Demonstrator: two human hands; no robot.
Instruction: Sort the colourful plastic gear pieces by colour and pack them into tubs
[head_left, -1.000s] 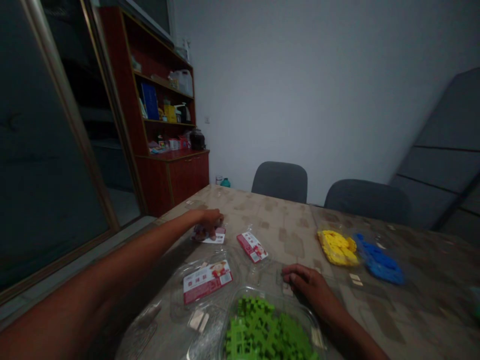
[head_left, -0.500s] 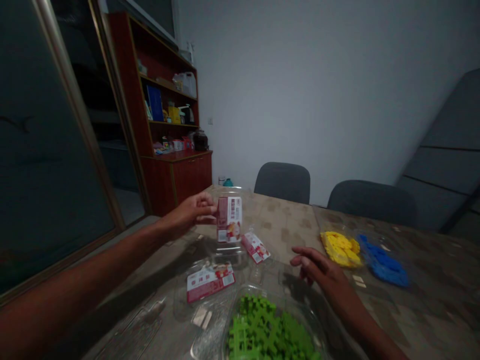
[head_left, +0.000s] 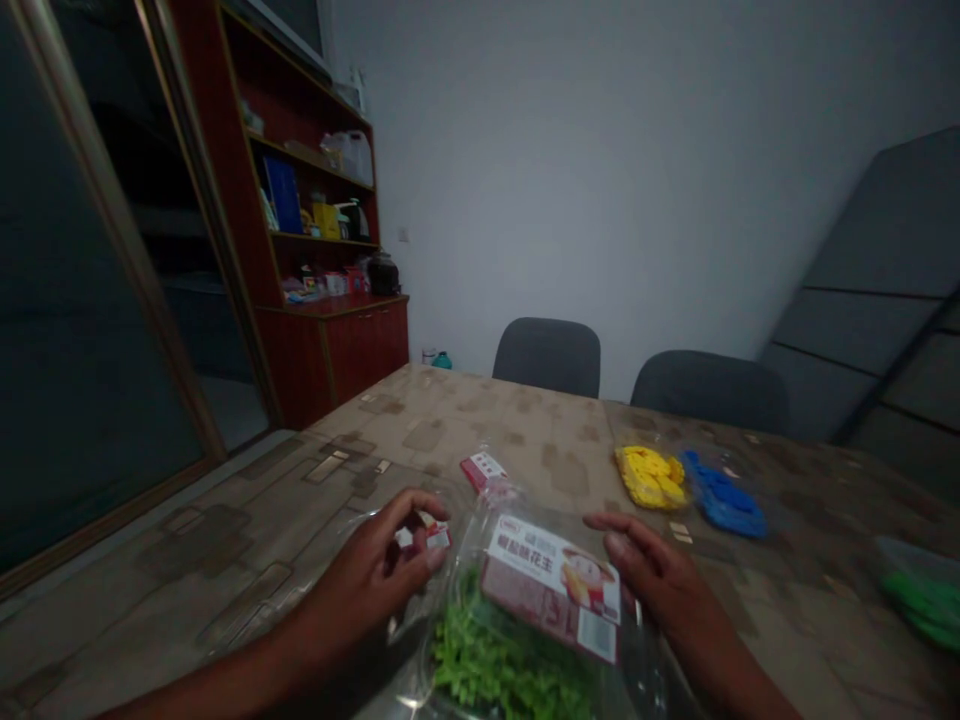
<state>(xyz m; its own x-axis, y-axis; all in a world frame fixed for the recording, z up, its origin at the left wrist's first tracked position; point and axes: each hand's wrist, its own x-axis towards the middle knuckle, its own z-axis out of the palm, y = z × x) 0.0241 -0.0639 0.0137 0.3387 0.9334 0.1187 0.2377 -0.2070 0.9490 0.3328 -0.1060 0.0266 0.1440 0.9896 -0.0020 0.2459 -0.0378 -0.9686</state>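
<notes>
- On the near part of the tabletop [head_left: 540, 440], a clear plastic lid [head_left: 474, 548] was over a clear box [head_left: 422, 662], between the person's hands.
- Green pieces [head_left: 502, 655], small and jagged, showed heaped through the shiny plastic.
- Across the lid ran a slanting label [head_left: 551, 580], white above and dark red below, with bold dark characters, a cartoon picture toward its right end and a barcode at the lower right corner.
- The left hand [head_left: 386, 560] was at the lid's left side, its grip loose, thumb and fingers parted.
- The right hand [head_left: 664, 575] was at the lid's right edge, fingers bent; in that dim view I could not tell whether its grip had hold of the plastic.
- Farther right, yellow pieces [head_left: 651, 477] and blue pieces [head_left: 726, 500] lay side by side.
</notes>
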